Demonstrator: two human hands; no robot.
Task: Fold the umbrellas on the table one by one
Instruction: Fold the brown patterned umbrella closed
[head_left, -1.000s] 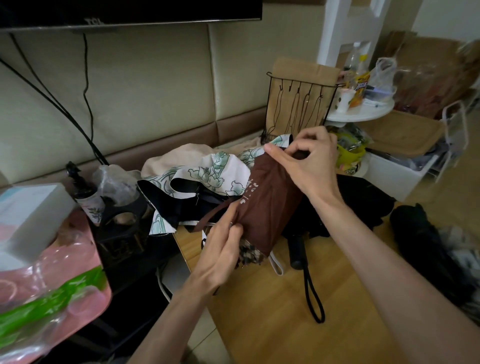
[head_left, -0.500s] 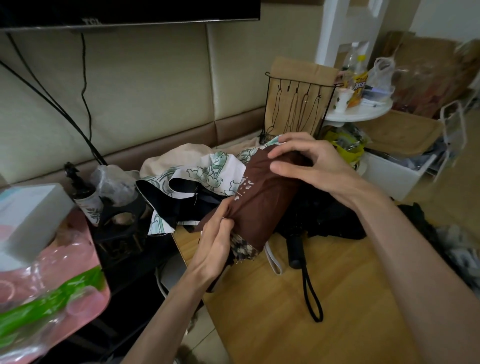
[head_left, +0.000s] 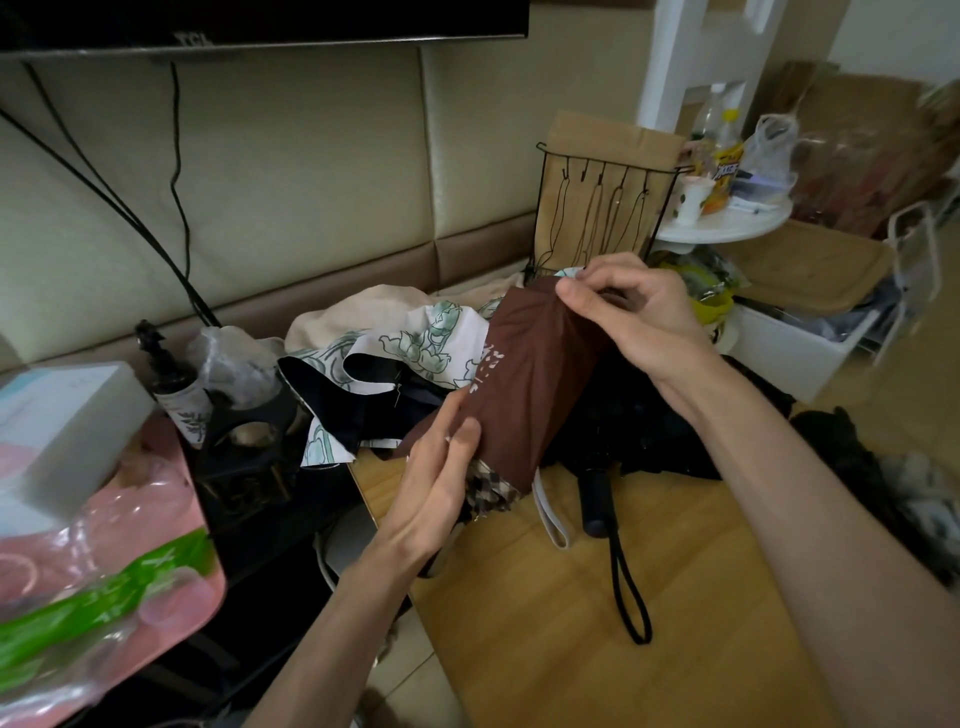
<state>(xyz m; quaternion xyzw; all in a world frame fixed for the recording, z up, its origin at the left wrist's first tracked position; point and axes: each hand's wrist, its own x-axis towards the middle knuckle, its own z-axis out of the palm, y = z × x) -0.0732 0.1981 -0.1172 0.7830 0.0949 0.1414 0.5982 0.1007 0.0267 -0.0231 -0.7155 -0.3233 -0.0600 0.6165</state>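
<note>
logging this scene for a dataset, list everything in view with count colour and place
brown fabric folding umbrella: 1, brown with checked hem, held over the table
black folding umbrella: 1, black, on the table behind it, strap toward camera
white floral-print umbrella: 1, white and green, table's far left
light wooden table: 1, tan, centre
black wire rack: 1, black, behind the umbrellas
pink plastic bag: 1, pink and green, bottom left
left hand: 1, pinches the brown umbrella's lower fabric
right hand: 1, pinches its top end
</note>
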